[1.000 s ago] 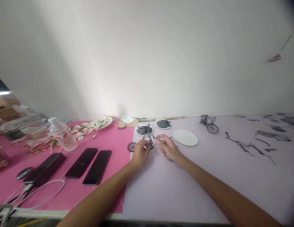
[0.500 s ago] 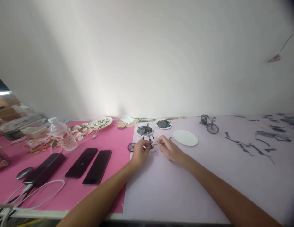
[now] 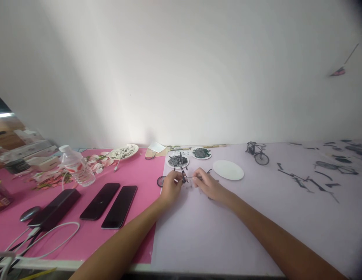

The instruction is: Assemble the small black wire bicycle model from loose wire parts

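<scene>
My left hand (image 3: 172, 186) is closed on a small dark model bicycle (image 3: 184, 175), its handlebar end poking up past the fingers. A spoked wheel (image 3: 161, 181) shows just left of that hand. My right hand (image 3: 205, 183) pinches a thin rod (image 3: 189, 177) that reaches toward the bicycle; whether its tip touches the bicycle I cannot tell. Small dark parts lie partly hidden behind my right hand. Farther back, one white plate (image 3: 168, 163) holds wheels and black pieces, another plate (image 3: 210, 156) dark green ones.
A bare white plate (image 3: 228, 170) lies right of my hands, and an assembled model bicycle (image 3: 257, 153) stands beyond it. Loose black parts (image 3: 309, 179) spread to the far right. At left are two phones (image 3: 119, 206), a black power brick (image 3: 54, 208) and a plastic bottle (image 3: 77, 167).
The model bicycle in my left hand has tilted and shifted slightly left. My right hand has moved a little left with the rod.
</scene>
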The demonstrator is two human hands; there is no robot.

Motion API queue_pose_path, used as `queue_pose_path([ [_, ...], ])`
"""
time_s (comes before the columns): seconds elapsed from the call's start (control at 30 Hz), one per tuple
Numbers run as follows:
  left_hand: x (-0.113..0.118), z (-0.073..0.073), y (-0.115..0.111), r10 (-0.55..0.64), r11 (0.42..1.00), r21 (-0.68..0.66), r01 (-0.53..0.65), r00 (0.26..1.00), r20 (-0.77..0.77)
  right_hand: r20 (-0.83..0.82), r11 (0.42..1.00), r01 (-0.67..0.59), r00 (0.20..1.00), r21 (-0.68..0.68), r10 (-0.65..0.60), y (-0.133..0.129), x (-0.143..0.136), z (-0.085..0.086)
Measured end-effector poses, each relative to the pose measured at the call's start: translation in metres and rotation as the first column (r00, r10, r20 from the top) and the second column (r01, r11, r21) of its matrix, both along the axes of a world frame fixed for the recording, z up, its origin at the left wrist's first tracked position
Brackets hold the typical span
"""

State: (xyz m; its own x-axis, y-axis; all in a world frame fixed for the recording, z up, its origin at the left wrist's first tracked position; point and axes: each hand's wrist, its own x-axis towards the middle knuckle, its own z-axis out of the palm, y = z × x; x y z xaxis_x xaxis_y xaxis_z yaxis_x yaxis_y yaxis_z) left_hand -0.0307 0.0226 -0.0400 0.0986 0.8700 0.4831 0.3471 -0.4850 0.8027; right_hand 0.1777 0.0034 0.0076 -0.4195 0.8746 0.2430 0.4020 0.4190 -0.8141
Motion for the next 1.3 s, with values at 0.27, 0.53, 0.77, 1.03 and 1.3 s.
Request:
queue_pose_path([
  [0.27,0.001,-0.001,-0.001,-0.030,0.999,-0.013,0.031,0.998,0.064,-0.039,0.999,0.012,0.999,-0.043,-0.014,0.002,-0.002,-0.007],
  [0.53,0.001,-0.006,0.001,-0.053,0.996,-0.061,0.059,0.994,0.091,-0.008,0.998,0.020,1.000,-0.052,-0.021,-0.001,-0.001,-0.001],
  [0.77,0.002,-0.007,0.000,-0.069,0.994,-0.073,0.078,0.991,0.116,0.030,0.998,-0.016,0.999,-0.065,0.018,-0.003,-0.002,0.003],
  [1.03,0.003,-0.007,0.000,-0.074,0.992,-0.089,0.087,0.988,0.137,0.054,0.998,-0.017,0.998,-0.055,0.020,-0.004,-0.002,0.005],
  [1.3,0.002,-0.005,-0.001,-0.071,0.996,-0.047,0.076,0.993,0.092,0.095,0.998,0.035,0.995,-0.044,-0.031,-0.005,-0.002,0.004],
])
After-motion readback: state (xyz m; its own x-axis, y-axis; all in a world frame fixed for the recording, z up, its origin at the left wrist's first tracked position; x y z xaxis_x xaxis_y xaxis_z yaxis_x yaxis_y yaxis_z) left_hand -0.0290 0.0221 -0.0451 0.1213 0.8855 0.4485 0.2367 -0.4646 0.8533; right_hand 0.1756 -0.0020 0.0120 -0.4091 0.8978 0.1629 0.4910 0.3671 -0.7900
